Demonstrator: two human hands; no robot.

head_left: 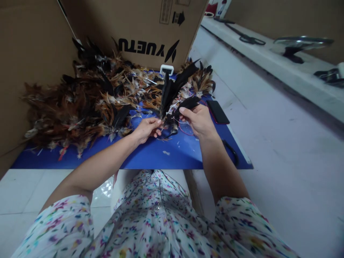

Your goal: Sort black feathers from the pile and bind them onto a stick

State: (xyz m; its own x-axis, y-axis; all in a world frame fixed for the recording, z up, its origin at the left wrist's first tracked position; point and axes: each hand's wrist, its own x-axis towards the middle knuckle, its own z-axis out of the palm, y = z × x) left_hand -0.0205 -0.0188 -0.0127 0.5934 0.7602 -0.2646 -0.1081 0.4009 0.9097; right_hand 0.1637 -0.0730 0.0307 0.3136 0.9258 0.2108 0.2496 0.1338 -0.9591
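My left hand [148, 129] is closed in a pinch at the foot of a tall black feather [167, 94]. That feather stands nearly upright from the fingertips, and another long black one leans right behind it. Across from it, my right hand [199, 119] pinches a shorter black feather [190, 102] between thumb and fingers, its tip pointing right. Dark feather scraps [172, 127] and a loop of pink thread [185, 132] lie between the hands. To the left spreads a thick heap of brown and black feathers [77, 111], some tied into bunches.
The blue tabletop [172, 157] has a black phone [218, 111] and a black cord-like loop [231, 152] at its right. Cardboard boxes [129, 21] wall the back and left. A white-framed object [166, 68] stands behind the feathers. Scissors [251, 39] lie on a ledge [285, 68].
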